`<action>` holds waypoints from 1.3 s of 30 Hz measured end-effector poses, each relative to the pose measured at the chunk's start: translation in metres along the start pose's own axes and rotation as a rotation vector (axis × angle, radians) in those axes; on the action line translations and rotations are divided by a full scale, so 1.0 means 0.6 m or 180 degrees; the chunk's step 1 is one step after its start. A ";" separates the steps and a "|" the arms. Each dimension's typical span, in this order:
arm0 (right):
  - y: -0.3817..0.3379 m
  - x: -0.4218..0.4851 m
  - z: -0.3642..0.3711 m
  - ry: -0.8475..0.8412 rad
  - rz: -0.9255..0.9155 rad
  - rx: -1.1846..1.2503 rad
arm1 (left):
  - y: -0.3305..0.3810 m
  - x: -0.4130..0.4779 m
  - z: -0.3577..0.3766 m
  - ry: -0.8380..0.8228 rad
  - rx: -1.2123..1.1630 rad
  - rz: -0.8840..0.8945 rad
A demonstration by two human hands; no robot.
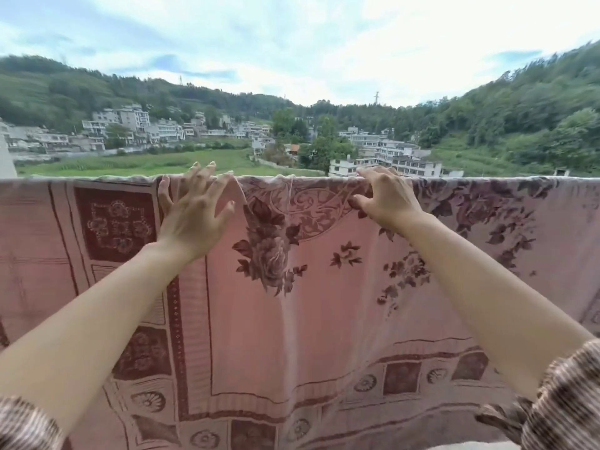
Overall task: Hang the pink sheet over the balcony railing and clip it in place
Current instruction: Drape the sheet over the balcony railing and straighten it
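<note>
Pink sheet (pixel 324 303) hides the railing under left hand (pixel 194 219) and right hand (pixel 386 198).

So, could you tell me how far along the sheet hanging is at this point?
Done: the pink sheet already hangs over the railing, which it hides. In hand: the left hand lies spread on a fold near the top, while the right hand curls over the top edge. Left: clipping; no clip is in view.
</note>
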State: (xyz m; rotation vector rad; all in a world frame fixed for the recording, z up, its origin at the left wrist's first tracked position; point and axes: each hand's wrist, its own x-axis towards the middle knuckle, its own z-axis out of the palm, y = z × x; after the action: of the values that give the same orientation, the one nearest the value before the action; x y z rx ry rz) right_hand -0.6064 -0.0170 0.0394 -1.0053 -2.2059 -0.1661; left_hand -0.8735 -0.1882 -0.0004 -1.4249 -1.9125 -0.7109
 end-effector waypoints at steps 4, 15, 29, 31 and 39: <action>0.044 0.005 0.002 0.0269 -0.0287 -0.0034 | 0.058 0.024 0.026 -0.0189 -0.0015 -0.0110; 0.118 -0.085 0.022 0.0826 -0.0659 0.0693 | 0.230 0.069 0.086 0.0164 -0.0325 -0.0044; 0.586 -0.061 -0.080 0.0795 0.0800 -0.0109 | 0.678 0.247 0.250 -0.0123 -0.0380 0.0923; 0.660 -0.033 -0.098 0.0601 0.0807 -0.0256 | 0.742 0.275 0.274 -0.0367 -0.0521 0.0961; 0.853 0.038 -0.130 0.0299 0.0232 0.0506 | 0.839 0.376 0.326 -0.0842 -0.0733 0.0664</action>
State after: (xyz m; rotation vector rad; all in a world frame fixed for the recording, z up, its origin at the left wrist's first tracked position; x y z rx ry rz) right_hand -0.2139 0.3209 0.0297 -0.9680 -2.0592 -0.0044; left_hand -0.4691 0.2296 0.0679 -1.9129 -1.8824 -0.6870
